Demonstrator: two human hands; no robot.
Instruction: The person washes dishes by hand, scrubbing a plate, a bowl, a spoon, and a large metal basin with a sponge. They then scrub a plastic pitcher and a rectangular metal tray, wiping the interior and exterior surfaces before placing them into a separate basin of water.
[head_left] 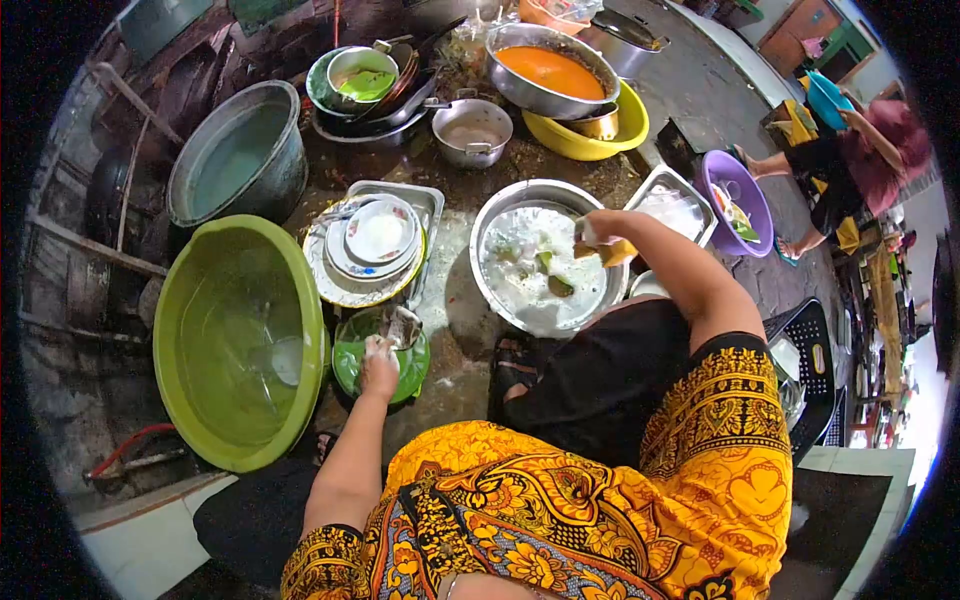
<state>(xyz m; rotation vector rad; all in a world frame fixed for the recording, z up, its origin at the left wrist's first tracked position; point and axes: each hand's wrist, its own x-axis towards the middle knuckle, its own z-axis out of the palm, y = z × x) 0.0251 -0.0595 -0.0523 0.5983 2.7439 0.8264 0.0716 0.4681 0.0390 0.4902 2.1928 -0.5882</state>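
The left hand [380, 366], soapy, gripped the near rim of a green plate [350, 365] lying on the floor [452, 305], just beside a big green tub [200, 300]. The right hand [597, 232] was closed around a yellow sponge [618, 252] at the edge of a sudsy metal basin [488, 235]. Stacked white plates [378, 238] sat between tub and basin.
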